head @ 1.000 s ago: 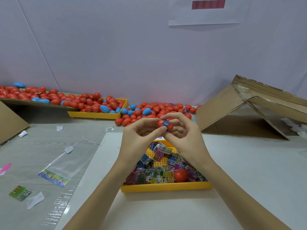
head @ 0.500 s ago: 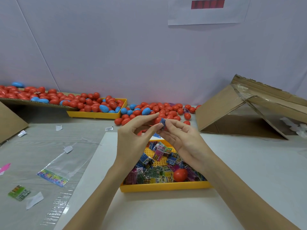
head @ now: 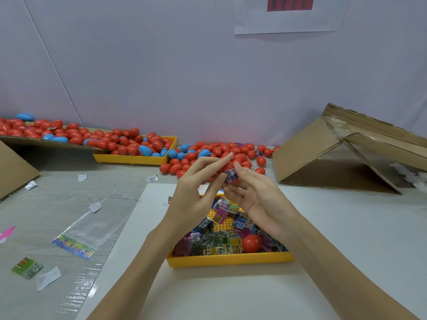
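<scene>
Above the near yellow tray (head: 231,260), my left hand (head: 196,195) and my right hand (head: 261,202) meet. Between them is a small blue-purple packet (head: 231,175), which the left thumb and the right thumb pinch. A sliver of red shell (head: 234,182) shows just under the packet; who holds it is hidden. My right palm faces up with its fingers nearly straight. In the tray lie several colourful packets (head: 221,239) and one red egg (head: 251,243).
Several loose red and blue eggs (head: 219,153) lie at the back, more fill a rear yellow tray (head: 134,159) and a cardboard ramp (head: 46,140). A tipped cardboard box (head: 335,158) stands right. A clear plastic bag (head: 76,236) and paper scraps lie left.
A second ago both hands curled round a red egg with the packet on it. Now the fingers have spread, my right palm has turned up, and mostly the packet shows between the thumbs.
</scene>
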The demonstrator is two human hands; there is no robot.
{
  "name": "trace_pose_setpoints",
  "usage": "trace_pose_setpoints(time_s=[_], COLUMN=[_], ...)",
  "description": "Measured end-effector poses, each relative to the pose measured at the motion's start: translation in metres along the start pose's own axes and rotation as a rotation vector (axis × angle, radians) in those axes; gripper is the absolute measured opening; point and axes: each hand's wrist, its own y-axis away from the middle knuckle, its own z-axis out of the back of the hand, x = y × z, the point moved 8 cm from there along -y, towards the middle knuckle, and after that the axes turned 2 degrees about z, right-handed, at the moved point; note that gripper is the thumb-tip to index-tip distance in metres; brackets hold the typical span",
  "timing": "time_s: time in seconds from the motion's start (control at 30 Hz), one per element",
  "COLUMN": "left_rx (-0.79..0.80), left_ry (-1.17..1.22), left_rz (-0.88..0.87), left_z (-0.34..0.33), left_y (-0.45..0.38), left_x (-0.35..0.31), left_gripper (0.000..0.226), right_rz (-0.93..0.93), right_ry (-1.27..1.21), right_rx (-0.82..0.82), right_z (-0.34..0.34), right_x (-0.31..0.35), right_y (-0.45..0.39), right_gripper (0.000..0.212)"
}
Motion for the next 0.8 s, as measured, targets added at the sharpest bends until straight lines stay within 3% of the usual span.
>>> trace_pose_setpoints(time_s=[0.2, 0.27, 0.33, 0.43, 0.8], left_rx=[0.007, 0.009, 0.016, 0.034, 0.158], left_ry=[0.212, 0.261, 0.294, 0.335, 0.261], left_rz=[0.145, 0.187, 0.226, 0.294, 0.308], left_z=[0.001, 0.001, 0.001, 0.002, -0.001], left_y=[0.0, 0.0, 0.0, 0.002, 0.005], left_x=[0.007, 0.008, 0.012, 0.021, 0.023], left_gripper=[0.04, 0.039, 0.04, 0.04, 0.04], right_rz=[0.04, 0.251, 0.591, 0.867, 0.94], right_ry=[0.137, 0.432, 0.822, 1.133, 1.428], right_rx=[0.002, -0.062, -0.13, -0.056, 0.116], right_z=[-0.002, 0.0, -0.004, -0.019, -0.029], right_x=[0.0, 0.015, 0.038, 0.047, 0.048], right_y=[0.002, 0.005, 0.015, 0.026, 0.028], right_gripper=[0.029, 0.025, 0.014, 0.015, 0.009])
